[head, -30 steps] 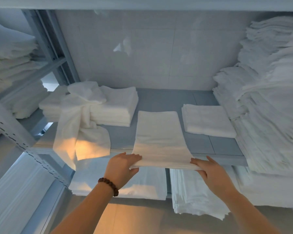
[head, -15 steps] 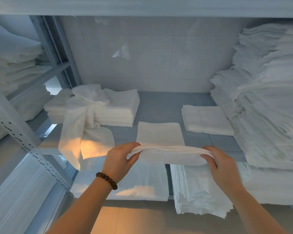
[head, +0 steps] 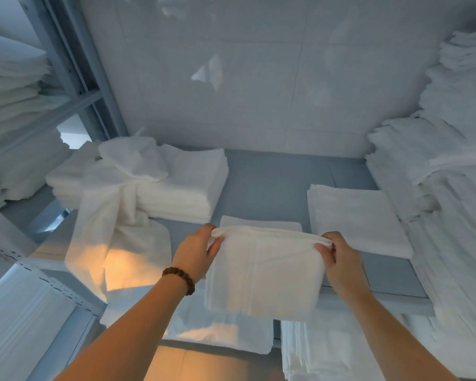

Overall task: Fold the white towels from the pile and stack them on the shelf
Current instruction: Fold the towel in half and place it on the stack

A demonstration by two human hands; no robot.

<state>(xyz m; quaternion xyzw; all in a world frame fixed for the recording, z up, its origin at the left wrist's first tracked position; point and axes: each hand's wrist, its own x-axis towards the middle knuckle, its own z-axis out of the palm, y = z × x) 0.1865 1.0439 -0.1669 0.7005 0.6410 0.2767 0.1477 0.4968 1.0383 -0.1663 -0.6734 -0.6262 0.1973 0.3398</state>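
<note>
Left fingers (head: 210, 230): curled with the thumb, pinching the left end of the towel's bunched top edge.
Right fingers (head: 324, 250): pinching the right end of that edge; several layers seem gathered in each pinch.
Left hand (head: 195, 254) and right hand (head: 340, 261): level with each other, so the edge runs straight between them.
Towel (head: 261, 276): at the middle of the shelf's front edge, its lower part hanging past that edge.
Slip risk: if a pinch misses an inner layer, that layer could drop and the fold would open.
Skew risk: one hand leading would lay the fold crooked, leaving uneven edges.
Layer behind (head: 259, 220): a flat white strip on the shelf just beyond the held edge; I cannot tell whether it belongs to the same towel.
Shelf (head: 272, 182): the overhang could drag the towel off the front edge on release.
Small folded stack (head: 355, 218): near the front right, probably the target; a careless set-down could shove it askew.
Draped towel (head: 116, 232): hangs off the front left, near the left arm, which could snag it.
</note>
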